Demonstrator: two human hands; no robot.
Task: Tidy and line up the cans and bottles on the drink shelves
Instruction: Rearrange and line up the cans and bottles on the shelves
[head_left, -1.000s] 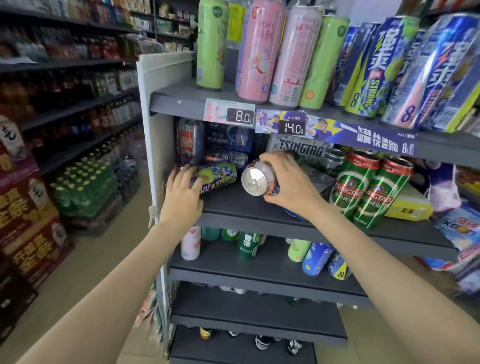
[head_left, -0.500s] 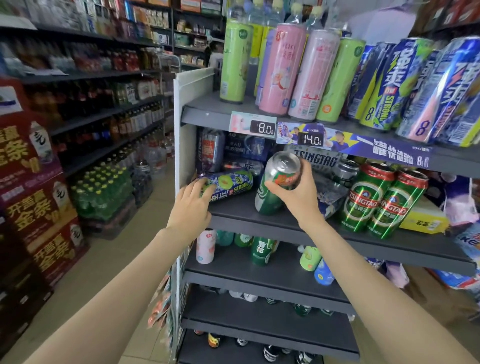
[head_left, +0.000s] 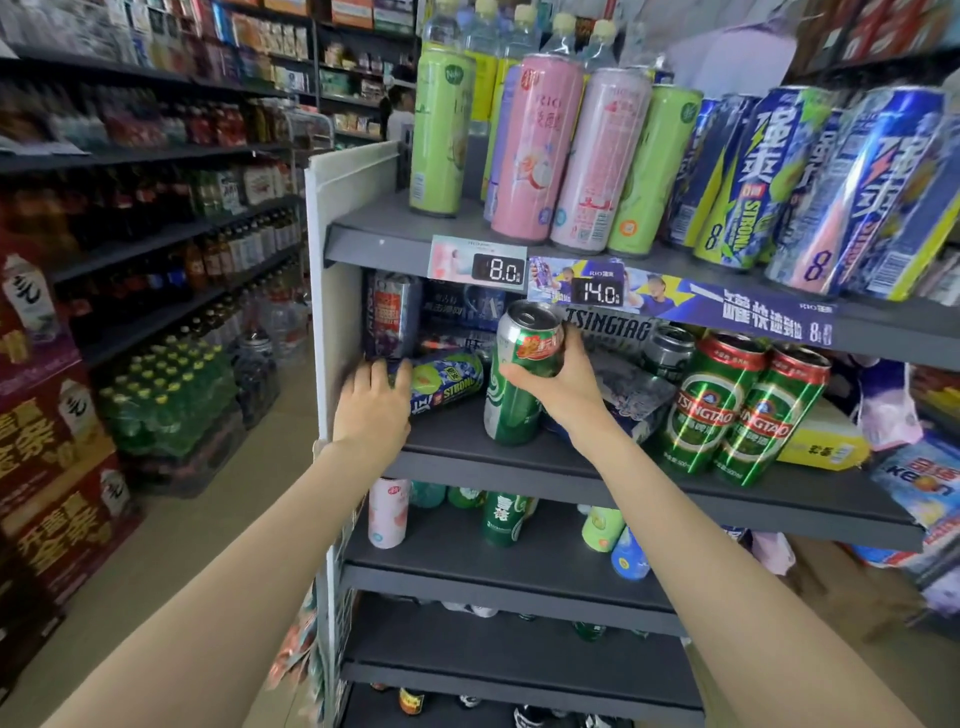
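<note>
Drinks aisle, both hands on the middle grey shelf (head_left: 519, 467)

Far left of the frame is a long wall of dark shelving (head_left: 156, 239) full of bottles, with shrink-wrapped green bottles (head_left: 166, 400) stacked on the beige floor (head_left: 171, 561). Mid-frame, the left hand (head_left: 371, 402) lies on the end of a blue can (head_left: 444, 382) that's on its side, fingers fairly flat. The right hand (head_left: 553, 376) is wrapped round a green can (head_left: 522, 374), nearly upright on the shelf. Two Tsingtao cans (head_left: 737, 410) stand right of it; tall pastel cans (head_left: 540, 150) line the upper shelf.
</note>
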